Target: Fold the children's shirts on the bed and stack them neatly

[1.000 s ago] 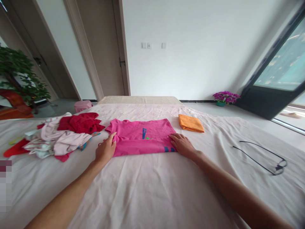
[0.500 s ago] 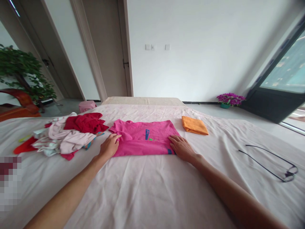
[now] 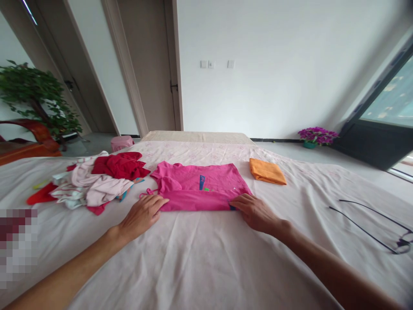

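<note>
A bright pink T-shirt (image 3: 201, 199) lies in front of me with its near part folded over into a long strip. A blue print and a green spot show on its upper part, and a thin pink tie sticks out at the left. My left hand (image 3: 145, 214) grips the left end of the folded strip, fingers on top and bent. At the strip's right end, my right hand (image 3: 256, 212) has its fingers closed on the cloth by a dark blue patch. The undersides of both hands are hidden.
A heap of crumpled clothes (image 3: 97, 181) lies to the left. Right of the shirt sits a folded orange cloth (image 3: 267, 171), with eyeglasses (image 3: 371, 221) farther right. A pale sheet (image 3: 200, 258) covers the surface. Beyond are a pink stool (image 3: 122, 142) and purple flowers (image 3: 318, 134).
My left hand has moved down to the near left corner of the folded strip, uncovering the pink tie. My right hand has slid slightly nearer. The view has shifted a little left.
</note>
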The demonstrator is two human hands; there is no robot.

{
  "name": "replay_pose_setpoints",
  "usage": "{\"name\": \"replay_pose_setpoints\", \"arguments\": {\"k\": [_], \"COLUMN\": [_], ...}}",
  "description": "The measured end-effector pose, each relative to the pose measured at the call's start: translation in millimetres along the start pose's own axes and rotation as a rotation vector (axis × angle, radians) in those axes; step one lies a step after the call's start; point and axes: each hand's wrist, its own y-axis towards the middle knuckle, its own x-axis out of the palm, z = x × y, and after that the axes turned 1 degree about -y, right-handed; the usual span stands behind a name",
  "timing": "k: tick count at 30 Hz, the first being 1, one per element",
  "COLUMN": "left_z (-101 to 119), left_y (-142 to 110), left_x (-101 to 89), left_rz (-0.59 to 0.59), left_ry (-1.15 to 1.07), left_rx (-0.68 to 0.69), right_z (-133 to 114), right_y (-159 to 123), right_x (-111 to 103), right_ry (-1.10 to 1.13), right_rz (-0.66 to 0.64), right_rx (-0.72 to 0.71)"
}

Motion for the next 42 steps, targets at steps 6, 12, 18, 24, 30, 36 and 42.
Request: {"name": "replay_pose_setpoints", "arguments": {"k": [6,12,18,24,30,36,42], "left_z": [-18.3,4.3,39.7,45.2,42.3,41.2,41.6], "left_y": [-0.9,-26.2,3.7,22.5,11.4,11.9,11.0], "left_x": [1.0,-26.9,-38.3,6.6,20.8,20.9,24.0], "left_rz": [0.037,-0.083,-0.11,0.107,0.111,0.135,0.169], "left_ry": [0.05,0.054,-0.044,-0.014,-0.036,-0.104,-0.107], "left_rx": [0.017,-0.056,-0.224,-0.186,-0.176,-0.183,-0.182], "right_z": [0.9,-16.2,-22.5,-58.9,-88.2,-98.9,-104.4], "right_y": [6.2,-12.7,39.0,145.8,218.1,233.9,236.5], "right_x": [1.8,-27.2,-34.6,31.6,66.5,71.2,78.3], "right_ry": [-0.103,0.069,0.567,0.885,0.576,0.674,1.009], "right_rz": [0.029,-0.032,-0.063,-0.099,-0.126,-0.163,-0.02], "right_rx": [0.044,0.016,0.19,0.343,0.208,0.066,-0.02]}}
